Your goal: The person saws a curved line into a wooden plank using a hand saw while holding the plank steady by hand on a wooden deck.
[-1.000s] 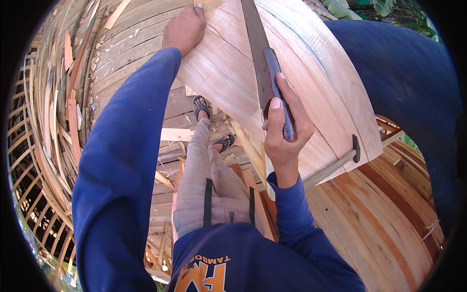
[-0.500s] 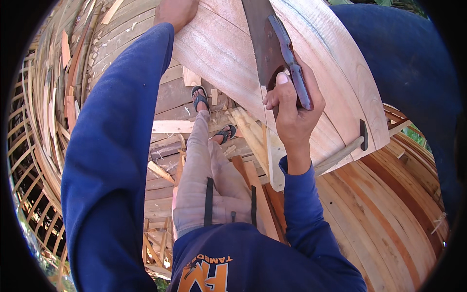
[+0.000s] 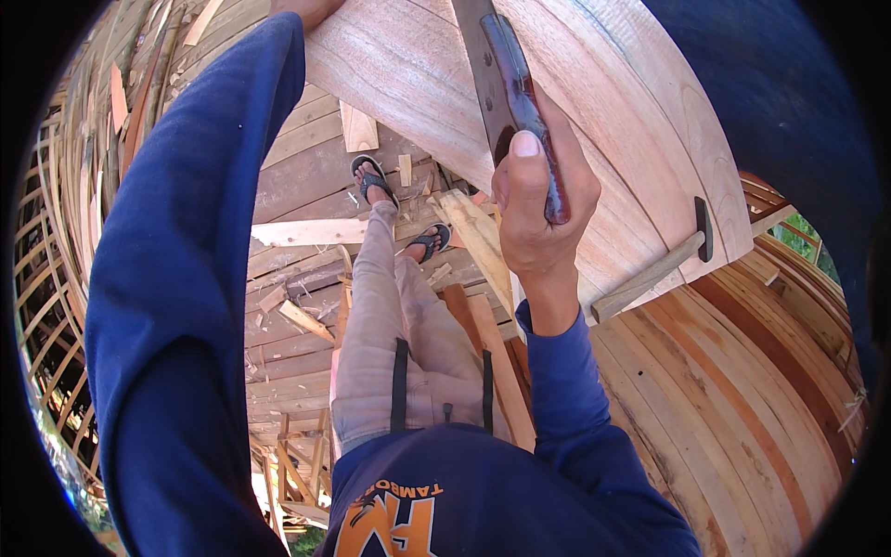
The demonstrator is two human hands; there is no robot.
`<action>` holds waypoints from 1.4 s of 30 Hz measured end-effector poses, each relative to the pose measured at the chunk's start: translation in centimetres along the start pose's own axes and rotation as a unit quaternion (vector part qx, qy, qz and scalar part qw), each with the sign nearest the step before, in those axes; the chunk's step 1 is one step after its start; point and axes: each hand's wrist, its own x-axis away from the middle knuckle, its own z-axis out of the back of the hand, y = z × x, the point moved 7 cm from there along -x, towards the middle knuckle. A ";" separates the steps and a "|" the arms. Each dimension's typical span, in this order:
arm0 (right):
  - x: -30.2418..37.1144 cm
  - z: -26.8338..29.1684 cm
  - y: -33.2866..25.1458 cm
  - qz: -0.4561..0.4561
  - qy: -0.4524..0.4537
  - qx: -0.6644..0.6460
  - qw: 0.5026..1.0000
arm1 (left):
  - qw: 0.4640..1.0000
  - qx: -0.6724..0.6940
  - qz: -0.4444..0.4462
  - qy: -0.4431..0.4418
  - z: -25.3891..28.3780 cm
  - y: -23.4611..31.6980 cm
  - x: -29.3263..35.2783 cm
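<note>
My right hand (image 3: 548,186) is closed around the dark handle of a handsaw (image 3: 484,70), thumb on top. The saw's metal blade points away from me, over a wide, pale, curved wooden board (image 3: 640,167), and its far end leaves the picture. At the upper edge, my left hand (image 3: 311,7) is at the board's left side; its fingers are out of the picture, so its grip cannot be seen. A hammer (image 3: 650,277) with a wooden handle and dark head lies on the board's near right part, right of my right hand.
Curved planking (image 3: 705,399) spreads below the board on the right. Wood offcuts (image 3: 311,232) and shavings litter the plank floor (image 3: 297,186) around my sandalled feet. Slatted ribs (image 3: 56,371) and long strips (image 3: 102,204) line the left. A large dark blue surface (image 3: 780,111) fills the upper right.
My right hand and the saw have shifted left and slightly back toward me over the board. The view has shifted too; my left hand now shows less, and the hammer's handle shows more.
</note>
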 end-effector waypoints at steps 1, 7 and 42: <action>0.0 0.1 0.2 -0.012 -0.006 0.002 1.000 | 1.000 0.012 0.012 -0.004 0.0 0.0 -0.2; 0.9 0.4 0.5 -0.001 0.010 0.047 0.999 | 0.998 0.046 0.038 -0.020 1.2 1.0 0.4; 3.1 3.2 -0.1 -0.104 -0.020 0.071 0.992 | 0.940 0.195 0.256 -0.115 2.5 0.3 1.2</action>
